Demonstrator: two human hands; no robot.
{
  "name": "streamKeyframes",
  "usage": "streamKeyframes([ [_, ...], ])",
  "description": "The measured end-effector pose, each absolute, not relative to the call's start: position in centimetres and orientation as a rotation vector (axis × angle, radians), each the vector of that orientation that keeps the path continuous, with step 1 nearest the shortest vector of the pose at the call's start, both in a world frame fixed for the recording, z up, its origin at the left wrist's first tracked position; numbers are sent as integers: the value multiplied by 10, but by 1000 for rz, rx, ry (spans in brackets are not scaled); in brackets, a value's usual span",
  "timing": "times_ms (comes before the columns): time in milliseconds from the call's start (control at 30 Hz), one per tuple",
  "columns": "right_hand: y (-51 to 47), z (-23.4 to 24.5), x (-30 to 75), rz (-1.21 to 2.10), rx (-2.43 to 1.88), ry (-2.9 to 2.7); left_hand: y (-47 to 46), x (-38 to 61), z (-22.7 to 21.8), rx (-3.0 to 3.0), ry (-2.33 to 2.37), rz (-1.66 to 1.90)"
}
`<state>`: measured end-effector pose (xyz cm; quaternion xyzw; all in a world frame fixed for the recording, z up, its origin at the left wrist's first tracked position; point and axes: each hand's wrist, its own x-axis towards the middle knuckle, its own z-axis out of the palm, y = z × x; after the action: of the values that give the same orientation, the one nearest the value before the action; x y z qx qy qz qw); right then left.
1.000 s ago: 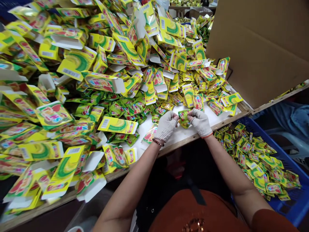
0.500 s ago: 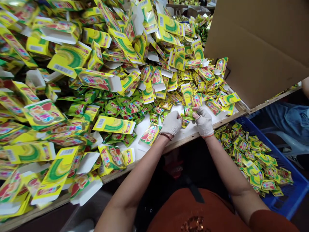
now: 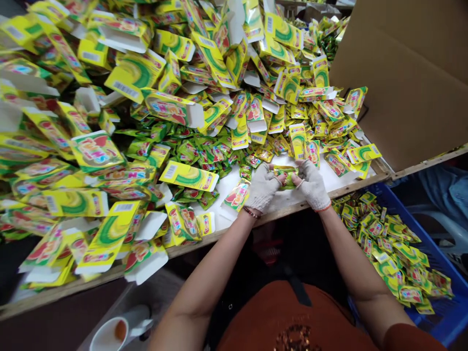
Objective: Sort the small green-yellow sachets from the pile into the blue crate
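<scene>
Both my hands wear pale knitted gloves with bare fingertips and meet near the table's front edge. Between them is a small green candy packet. My left hand pinches its left end, and my right hand grips the right end. Whether a second packet lies behind it I cannot tell. A flattened yellow box with a fruit print lies beside my left hand. Green packets and yellow packets are heaped just beyond the hands.
Yellow cardboard boxes pile high at the left and back. A blue crate of filled boxes stands low at the right. A large brown carton leans over the right side. A white mug is below the table's wooden edge.
My hands have drawn closer together around the green packet, which now lies between both sets of fingers. The view has swung left, bringing the mug into sight.
</scene>
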<state>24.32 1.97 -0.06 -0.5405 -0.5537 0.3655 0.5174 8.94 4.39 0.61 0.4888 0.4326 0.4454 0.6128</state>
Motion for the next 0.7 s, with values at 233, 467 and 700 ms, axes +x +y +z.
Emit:
streamKeyframes([
  [233, 9, 5, 217, 1196, -1205, -1317, 9, 52, 19, 1747, 1360, 1023],
  [467, 11, 1, 217, 1194, -1208, -1060, 15, 5, 46, 2103, 2036, 36],
  [700, 11, 2, 218, 1077, -1266, -824, 22, 3, 57, 2457, 1775, 68],
])
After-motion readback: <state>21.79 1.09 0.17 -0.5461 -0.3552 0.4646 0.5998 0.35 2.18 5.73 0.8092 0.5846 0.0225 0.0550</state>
